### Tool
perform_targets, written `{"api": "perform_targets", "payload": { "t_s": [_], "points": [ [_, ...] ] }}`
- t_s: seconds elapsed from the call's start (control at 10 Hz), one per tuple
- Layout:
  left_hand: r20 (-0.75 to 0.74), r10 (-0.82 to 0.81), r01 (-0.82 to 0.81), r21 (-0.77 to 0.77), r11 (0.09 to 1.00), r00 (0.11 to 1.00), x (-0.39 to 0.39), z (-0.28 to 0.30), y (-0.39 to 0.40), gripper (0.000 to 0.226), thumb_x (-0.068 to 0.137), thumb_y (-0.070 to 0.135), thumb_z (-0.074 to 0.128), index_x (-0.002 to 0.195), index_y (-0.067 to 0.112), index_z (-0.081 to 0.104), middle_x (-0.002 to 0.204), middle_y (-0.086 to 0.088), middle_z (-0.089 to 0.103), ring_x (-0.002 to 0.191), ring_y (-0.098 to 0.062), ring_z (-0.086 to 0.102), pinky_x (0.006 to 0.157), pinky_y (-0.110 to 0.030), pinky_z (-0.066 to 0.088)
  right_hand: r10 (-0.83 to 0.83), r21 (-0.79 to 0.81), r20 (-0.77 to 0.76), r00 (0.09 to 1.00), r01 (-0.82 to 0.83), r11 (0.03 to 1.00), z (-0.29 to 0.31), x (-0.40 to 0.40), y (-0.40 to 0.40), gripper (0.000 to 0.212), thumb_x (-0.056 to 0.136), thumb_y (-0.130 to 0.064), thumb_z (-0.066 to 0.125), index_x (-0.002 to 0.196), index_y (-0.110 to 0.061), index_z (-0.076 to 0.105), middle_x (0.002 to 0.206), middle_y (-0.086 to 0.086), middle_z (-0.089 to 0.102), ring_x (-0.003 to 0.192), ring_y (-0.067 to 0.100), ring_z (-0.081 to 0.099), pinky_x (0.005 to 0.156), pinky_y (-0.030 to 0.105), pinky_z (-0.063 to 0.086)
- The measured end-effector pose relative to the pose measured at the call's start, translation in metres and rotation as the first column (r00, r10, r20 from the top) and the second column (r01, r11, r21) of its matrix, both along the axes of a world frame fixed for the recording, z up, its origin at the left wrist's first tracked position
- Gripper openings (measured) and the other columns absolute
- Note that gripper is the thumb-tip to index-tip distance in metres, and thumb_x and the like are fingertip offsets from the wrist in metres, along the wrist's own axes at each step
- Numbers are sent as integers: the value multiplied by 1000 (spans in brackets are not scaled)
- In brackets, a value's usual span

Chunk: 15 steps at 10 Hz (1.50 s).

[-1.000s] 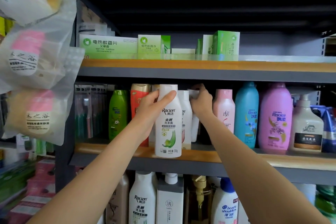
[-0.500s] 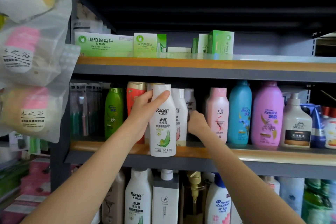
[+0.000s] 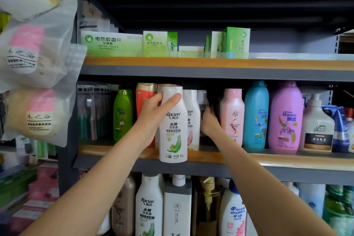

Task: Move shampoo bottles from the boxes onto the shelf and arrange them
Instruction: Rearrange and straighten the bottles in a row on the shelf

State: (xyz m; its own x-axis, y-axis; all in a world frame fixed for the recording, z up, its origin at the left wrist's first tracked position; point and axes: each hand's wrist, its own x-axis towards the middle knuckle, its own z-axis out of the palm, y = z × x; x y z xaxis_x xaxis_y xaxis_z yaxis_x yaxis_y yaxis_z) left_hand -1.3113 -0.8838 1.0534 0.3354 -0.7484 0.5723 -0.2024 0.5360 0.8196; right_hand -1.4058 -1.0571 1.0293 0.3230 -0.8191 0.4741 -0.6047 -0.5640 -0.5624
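head view: my left hand [image 3: 153, 115] grips a white bottle [image 3: 173, 126] near its cap, thumb across the front, holding it upright in front of the middle shelf [image 3: 249, 159] edge. my right hand [image 3: 209, 122] reaches into the gap beside a pink bottle [image 3: 232, 117], fingers fairly straight, near a second white bottle [image 3: 192, 119] and a third [image 3: 202, 101] behind; i cannot tell whether it touches them.

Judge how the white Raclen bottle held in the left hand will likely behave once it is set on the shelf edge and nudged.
The white Raclen bottle is tall with a narrow base, so a nudge near the top may tip it. Its glossy plastic looks smooth, probably slippery. The left hand carries it alone and the label reads 200g, so it is likely light and slides easily on the shelf.
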Motion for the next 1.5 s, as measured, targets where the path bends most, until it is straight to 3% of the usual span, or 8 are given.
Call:
{"api": "perform_targets", "payload": {
  "t_s": [0.2,0.4,0.5,0.7,0.9,1.1,1.3,1.5],
  "points": [
    [6,2,-2,6,1000,1000,2,1,0,28,86,30,61,106,11,65,100,-10,71,92,-23,68,85,-37,53,-14,-195,-102,995,-6,981,4,6,-14,82,89,7,42,150,-14,-9,157,13,-15,143,33,15,105,35,34],
    [8,-5,5,4,1000,1000,4,1,0,30,85,31,62,106,10,64,103,-12,70,94,-24,68,87,-39,52,-122,-384,-153,981,55,922,21,11,-23,66,94,-2,36,149,-2,-1,157,16,-8,145,33,-8,117,47,7],
    [5,-11,11,4,1000,1000,6,1,0,29,84,30,62,106,11,65,102,-10,70,92,-21,69,86,-37,52,-42,-289,-140,989,0,957,24,8,-14,57,99,-6,31,149,-5,4,158,11,0,146,26,-2,118,43,-1],
    [11,-24,24,10,1000,1000,6,1,-1,30,86,29,61,109,10,64,104,-11,70,93,-22,68,85,-36,53,-148,-384,-4,989,135,914,34,13,-16,49,90,2,29,139,7,23,143,26,26,129,39,28,101,42,29],
    [9,-22,22,17,1000,1000,5,1,-2,29,85,30,61,107,11,64,105,-12,70,94,-23,68,89,-40,52,-69,-267,52,996,80,960,38,10,-8,49,100,-20,32,144,-4,20,144,26,26,132,40,32,106,43,29],
    [2,-38,38,14,999,999,3,1,-3,28,85,30,61,106,12,65,104,-12,70,92,-21,69,87,-38,52,27,-172,248,968,16,985,50,9,-7,45,88,-10,55,128,0,38,121,24,52,109,38,53,85,33,41],
    [2,-44,44,13,999,999,2,0,-5,28,84,30,62,105,12,66,104,-14,70,94,-23,68,89,-41,51,104,40,410,906,-132,990,54,14,-3,53,93,-10,49,141,-5,27,128,13,55,119,29,51,96,31,40],
    [-7,-47,47,15,999,999,3,-1,-5,30,84,31,62,107,12,66,105,-13,70,96,-25,68,89,-40,51,225,140,567,792,-362,922,48,27,-11,30,98,-16,38,124,-13,52,118,15,63,112,32,59,99,42,46]
  ]
}}
